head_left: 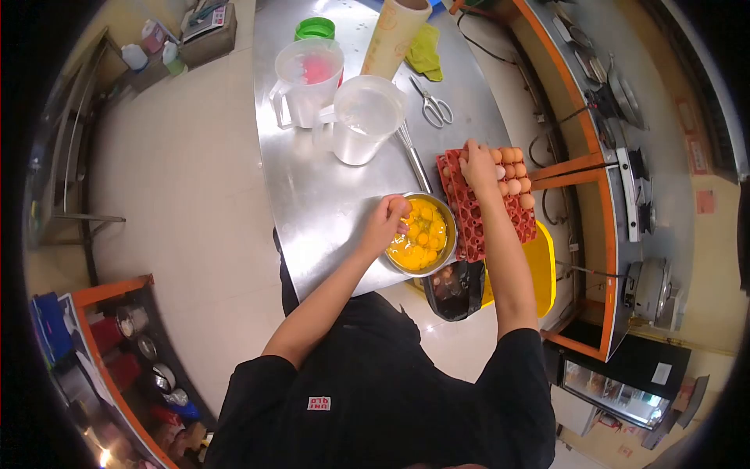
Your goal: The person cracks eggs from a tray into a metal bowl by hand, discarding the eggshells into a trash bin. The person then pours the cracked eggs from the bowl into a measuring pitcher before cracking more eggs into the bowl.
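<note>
A metal bowl of cracked eggs, with several whole yolks in it, stands near the table's front edge. My left hand is at the bowl's left rim, its fingers closed around a brown egg. To the right is a red egg tray; its near and left cups are mostly bare, and brown eggs fill the far right part. My right hand reaches over the tray's far left, fingers curled down on an egg that they mostly hide.
A whisk lies behind the bowl, near two clear plastic jugs. Scissors, a green cloth and a plastic-wrap roll are farther back. A black-lined bin with eggshells and a yellow bin stand below the table edge.
</note>
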Demonstrator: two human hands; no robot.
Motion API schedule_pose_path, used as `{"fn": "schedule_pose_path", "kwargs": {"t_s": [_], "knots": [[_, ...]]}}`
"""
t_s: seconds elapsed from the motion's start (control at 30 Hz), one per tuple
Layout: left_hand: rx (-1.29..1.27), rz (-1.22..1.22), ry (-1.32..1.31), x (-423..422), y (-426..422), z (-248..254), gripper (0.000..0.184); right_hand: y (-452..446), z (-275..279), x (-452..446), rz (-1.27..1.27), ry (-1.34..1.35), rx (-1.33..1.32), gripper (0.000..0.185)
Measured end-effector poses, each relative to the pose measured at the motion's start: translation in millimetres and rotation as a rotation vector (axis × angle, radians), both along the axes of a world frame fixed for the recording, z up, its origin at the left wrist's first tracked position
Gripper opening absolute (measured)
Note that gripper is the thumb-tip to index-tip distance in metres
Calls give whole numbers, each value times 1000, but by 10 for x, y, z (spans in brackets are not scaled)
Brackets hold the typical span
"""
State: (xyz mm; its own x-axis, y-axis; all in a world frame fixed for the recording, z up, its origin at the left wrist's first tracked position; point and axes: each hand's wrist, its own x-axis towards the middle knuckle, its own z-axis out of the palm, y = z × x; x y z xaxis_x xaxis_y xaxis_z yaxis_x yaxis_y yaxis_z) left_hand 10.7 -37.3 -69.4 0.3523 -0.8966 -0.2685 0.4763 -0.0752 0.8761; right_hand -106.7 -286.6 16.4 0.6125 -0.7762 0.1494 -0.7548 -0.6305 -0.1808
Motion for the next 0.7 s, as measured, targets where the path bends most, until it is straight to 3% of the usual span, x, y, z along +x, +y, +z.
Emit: {"fn": "schedule_pose_path", "kwargs": {"t_s": [0.1, 0.2, 0.3, 0.4, 0.57, 0.7], "knots": [[-10, 4, -3, 18, 9, 16, 37, 109, 156, -57, -9, -117, -45, 21], [13, 6, 16, 58, -23, 79, 38, 264, 346, -291, -173, -537, -29, 27], [37, 2, 38, 59, -2, 78, 38, 607, 311, -629, -163, -850, 675, 32], [26, -25, 22, 40, -34, 91, 39, 1085, 308, -570, -623, -1575, 989, 29], [22, -84, -27, -13, -2, 159, 38, 1715, -31, -556, -421, -1157, 1358, 26], [17, -89, -192, -97, 11, 280, 38, 1585, -163, -583, -657, -1410, 1144, 27]]}}
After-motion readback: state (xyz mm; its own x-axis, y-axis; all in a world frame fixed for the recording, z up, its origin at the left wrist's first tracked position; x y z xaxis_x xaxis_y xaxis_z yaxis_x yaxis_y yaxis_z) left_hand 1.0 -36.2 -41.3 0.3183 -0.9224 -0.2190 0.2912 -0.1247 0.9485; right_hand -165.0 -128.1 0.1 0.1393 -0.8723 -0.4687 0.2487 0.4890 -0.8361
